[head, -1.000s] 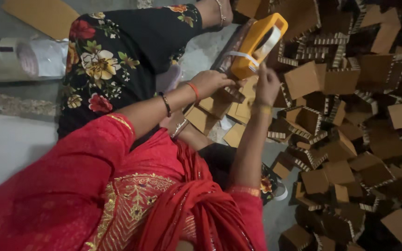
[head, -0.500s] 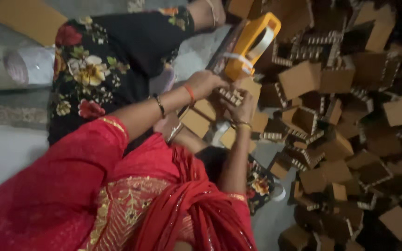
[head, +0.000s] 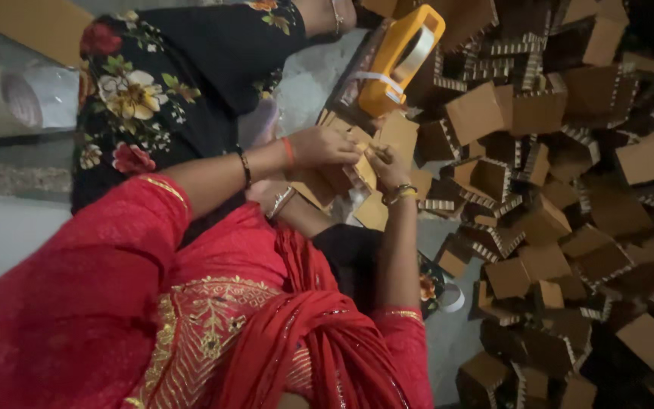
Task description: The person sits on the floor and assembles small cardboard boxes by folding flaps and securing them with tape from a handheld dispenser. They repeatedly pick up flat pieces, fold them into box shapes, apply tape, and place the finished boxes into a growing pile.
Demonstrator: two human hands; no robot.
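Both hands meet on one small box [head: 362, 168]. The left hand [head: 327, 145] pinches its top; the right hand [head: 389, 165] closes on its side (fingers partly hidden). Beyond the grip lies a yellow tape holder [head: 399, 64]; to the right, a dim box pile [head: 569, 212].

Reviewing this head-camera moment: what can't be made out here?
- Head view: the cardboard piece between left hand and right hand; fingers cover its shape.
- Head view: the box pile runs off the right edge; far part too dark.
- Head view: the yellow tape dispenser; its base hides behind cardboard.
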